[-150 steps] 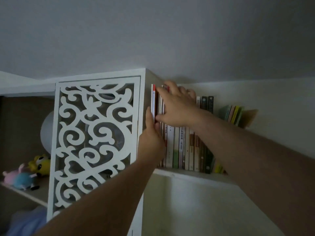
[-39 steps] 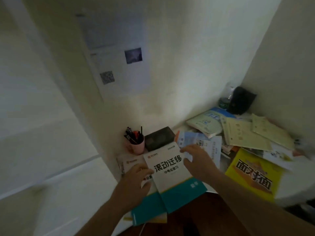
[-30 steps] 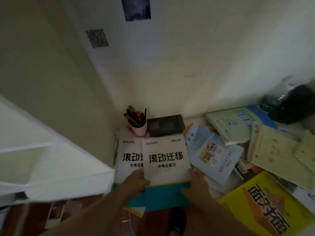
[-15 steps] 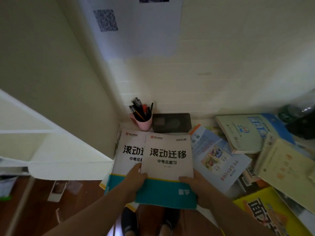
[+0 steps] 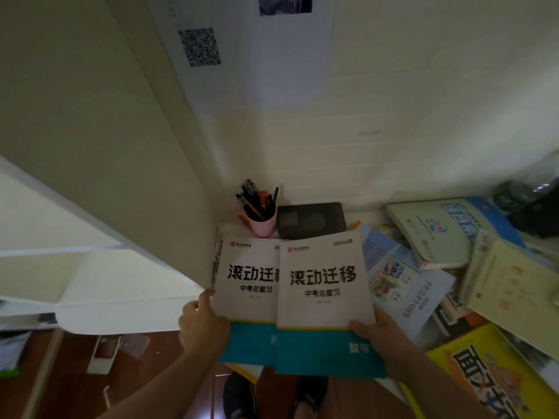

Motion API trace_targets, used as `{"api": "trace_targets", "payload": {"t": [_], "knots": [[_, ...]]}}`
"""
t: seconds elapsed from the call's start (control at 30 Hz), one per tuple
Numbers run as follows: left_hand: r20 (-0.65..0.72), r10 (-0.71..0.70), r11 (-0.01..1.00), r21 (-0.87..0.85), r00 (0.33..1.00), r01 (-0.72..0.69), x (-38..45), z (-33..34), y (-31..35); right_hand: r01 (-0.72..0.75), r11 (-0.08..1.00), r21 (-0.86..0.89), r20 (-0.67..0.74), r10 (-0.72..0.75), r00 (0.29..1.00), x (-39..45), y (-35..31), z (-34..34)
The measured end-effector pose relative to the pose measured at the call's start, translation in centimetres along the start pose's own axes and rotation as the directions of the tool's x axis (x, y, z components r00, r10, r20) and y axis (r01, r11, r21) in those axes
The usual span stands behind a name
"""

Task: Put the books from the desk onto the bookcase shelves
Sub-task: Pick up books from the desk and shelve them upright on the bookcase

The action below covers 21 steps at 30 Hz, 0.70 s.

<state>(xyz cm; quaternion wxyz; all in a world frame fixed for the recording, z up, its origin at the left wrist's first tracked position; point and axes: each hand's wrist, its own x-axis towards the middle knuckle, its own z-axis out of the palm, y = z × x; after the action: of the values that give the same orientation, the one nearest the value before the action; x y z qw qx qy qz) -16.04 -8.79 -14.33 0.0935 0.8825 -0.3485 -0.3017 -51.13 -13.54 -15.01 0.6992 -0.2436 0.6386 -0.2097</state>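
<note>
Two matching white-and-teal workbooks lie side by side at the desk's near left corner. My left hand (image 5: 203, 323) grips the left workbook (image 5: 246, 285) at its lower left edge. My right hand (image 5: 378, 337) holds the right workbook (image 5: 323, 285) at its lower right corner, thumb on the cover. The right workbook overlaps the left one. More books lie scattered to the right: a blue booklet (image 5: 402, 285), a pale green book (image 5: 435, 234), a cream book (image 5: 514, 285) and a yellow book (image 5: 484, 373). The white bookcase (image 5: 99, 279) stands at the left.
A pink pen cup (image 5: 260, 220) and a dark box (image 5: 311, 220) stand at the back of the desk against the wall. A dark object (image 5: 538, 213) sits at the far right. Brown floor and my feet show below the desk edge.
Five seconds ago both hands were at the books on the top shelf. Since then the view dropped to the desk; my left hand shifted from the top workbook to the one beneath.
</note>
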Motion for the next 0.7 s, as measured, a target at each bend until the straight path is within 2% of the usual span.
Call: {"api": "trace_targets", "payload": {"t": [0.1, 0.17, 0.27, 0.33, 0.4, 0.47, 0.6, 0.7], "knots": [[0.13, 0.019, 0.989, -0.15, 0.991, 0.001, 0.5, -0.4, -0.7, -0.003, 1.0, -0.003, -0.083, 0.003, 0.997, 0.1, 0.3, -1.5], [0.147, 0.009, 0.981, -0.195, 0.989, 0.02, 0.7, -0.7, -1.1, -0.022, 1.0, -0.015, -0.108, 0.021, 0.994, 0.1, 0.5, -2.1], [0.22, -0.036, 0.983, -0.166, 0.975, 0.073, 1.0, -0.7, -1.0, -0.048, 0.999, -0.005, -0.134, 0.047, 0.99, -0.4, 0.8, -2.1], [0.252, -0.023, 0.992, -0.111, 0.967, 0.053, 1.2, -0.6, -0.7, -0.073, 0.997, 0.029, -0.133, 0.076, 0.988, -0.8, 1.0, -2.0], [0.254, -0.032, 0.988, -0.138, 0.967, 0.068, 0.9, -0.5, -0.2, -0.091, 0.994, 0.065, -0.117, 0.098, 0.988, -1.2, 1.0, -1.7], [0.277, -0.058, 0.953, -0.271, 0.959, 0.136, 0.5, -0.2, 0.0, -0.092, 0.993, 0.07, -0.092, 0.098, 0.991, -1.6, 1.1, -0.9], [0.341, -0.064, 0.827, -0.508, 0.938, 0.241, 0.0, 0.6, 0.0, -0.056, 0.998, -0.036, -0.019, 0.055, 0.998, -1.0, 1.0, 3.1], [0.376, -0.048, 0.806, -0.533, 0.925, 0.259, -0.1, 0.7, 0.7, -0.023, 0.989, -0.148, 0.074, 0.035, 0.997, 0.4, 0.8, 7.6]]}}
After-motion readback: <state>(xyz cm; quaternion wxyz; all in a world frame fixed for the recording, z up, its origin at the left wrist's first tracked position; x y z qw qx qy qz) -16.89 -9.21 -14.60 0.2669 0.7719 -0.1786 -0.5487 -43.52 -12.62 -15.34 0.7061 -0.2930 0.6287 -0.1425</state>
